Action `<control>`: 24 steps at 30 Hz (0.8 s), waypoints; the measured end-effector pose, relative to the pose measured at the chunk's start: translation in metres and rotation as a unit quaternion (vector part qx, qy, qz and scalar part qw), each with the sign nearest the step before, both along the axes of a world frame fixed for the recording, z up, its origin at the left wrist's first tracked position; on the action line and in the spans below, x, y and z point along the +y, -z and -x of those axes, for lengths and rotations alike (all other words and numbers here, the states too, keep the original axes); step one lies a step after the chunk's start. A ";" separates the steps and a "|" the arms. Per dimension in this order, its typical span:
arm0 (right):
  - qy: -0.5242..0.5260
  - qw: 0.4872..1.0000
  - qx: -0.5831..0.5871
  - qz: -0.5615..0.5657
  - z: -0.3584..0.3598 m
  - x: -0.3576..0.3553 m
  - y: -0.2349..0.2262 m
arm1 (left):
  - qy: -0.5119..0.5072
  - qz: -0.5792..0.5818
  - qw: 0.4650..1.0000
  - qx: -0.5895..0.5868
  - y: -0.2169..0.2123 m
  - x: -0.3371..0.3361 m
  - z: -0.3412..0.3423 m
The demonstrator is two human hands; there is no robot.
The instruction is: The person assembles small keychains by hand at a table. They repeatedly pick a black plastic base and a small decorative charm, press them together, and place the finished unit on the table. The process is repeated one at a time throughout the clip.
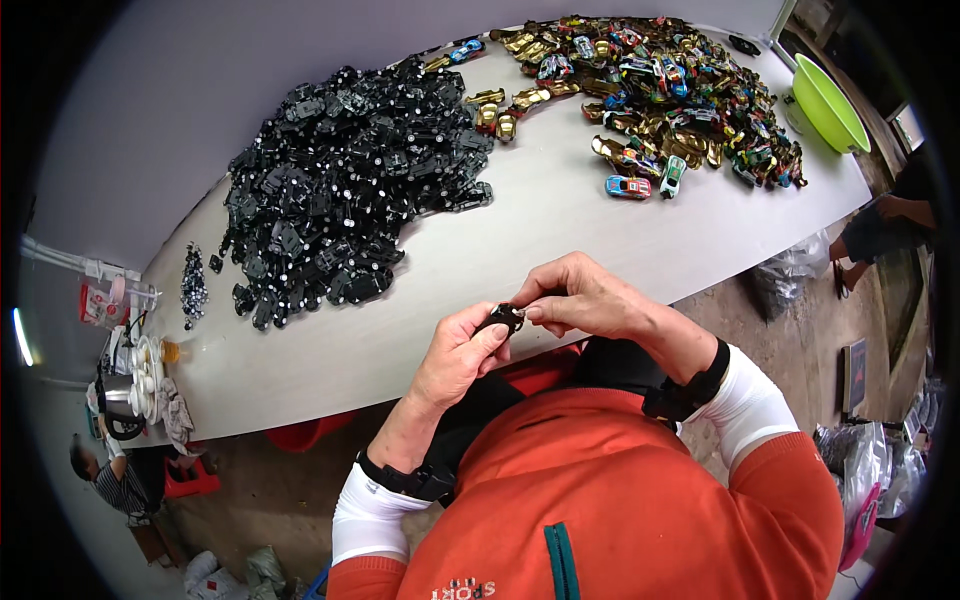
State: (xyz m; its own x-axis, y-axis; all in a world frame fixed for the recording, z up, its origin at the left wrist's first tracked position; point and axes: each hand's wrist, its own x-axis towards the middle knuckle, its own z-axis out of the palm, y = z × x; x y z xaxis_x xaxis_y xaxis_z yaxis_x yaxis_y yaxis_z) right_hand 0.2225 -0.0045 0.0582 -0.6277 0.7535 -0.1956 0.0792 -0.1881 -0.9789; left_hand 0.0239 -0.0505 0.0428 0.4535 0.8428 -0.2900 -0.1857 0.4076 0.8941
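My left hand (pixel 455 355) and my right hand (pixel 580 295) meet just off the near edge of the grey table (pixel 520 240), both pinching one small black toy-car part (pixel 503 318) between their fingertips. Farther back on the table, to the left, lies a large heap of black toy-car chassis (pixel 345 180) with white wheels. A pile of coloured and gold toy car bodies (pixel 665 85) lies at the far right. Both wrists wear black bands and white sleeves under an orange top.
A green plastic bowl (pixel 828 103) sits at the table's right end. A small pile of tiny dark parts (pixel 193 285) and stacked white cups (pixel 145 375) lie at the left end. Other people sit at the lower left (pixel 110 480) and at the right (pixel 885 225).
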 end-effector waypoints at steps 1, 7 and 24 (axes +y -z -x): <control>-0.003 1.000 0.009 0.017 -0.002 0.001 0.000 | 0.001 0.003 1.000 0.005 0.000 0.000 0.000; 0.012 0.999 -0.043 -0.012 0.002 -0.002 0.005 | -0.007 0.014 1.000 0.018 0.003 -0.002 -0.002; 0.322 0.944 0.046 -0.060 -0.089 0.007 -0.014 | -0.011 0.359 0.932 -0.036 0.134 -0.049 0.005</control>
State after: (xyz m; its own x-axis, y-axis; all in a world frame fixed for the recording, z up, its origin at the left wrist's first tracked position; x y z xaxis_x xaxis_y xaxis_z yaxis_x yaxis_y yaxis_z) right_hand 0.3118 0.0027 0.0718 -0.0417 0.9978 -0.0517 -0.1008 -0.0557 -0.9934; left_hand 0.0186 -0.0997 -0.0907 0.4780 0.4516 -0.7534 -0.2494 0.8922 0.3766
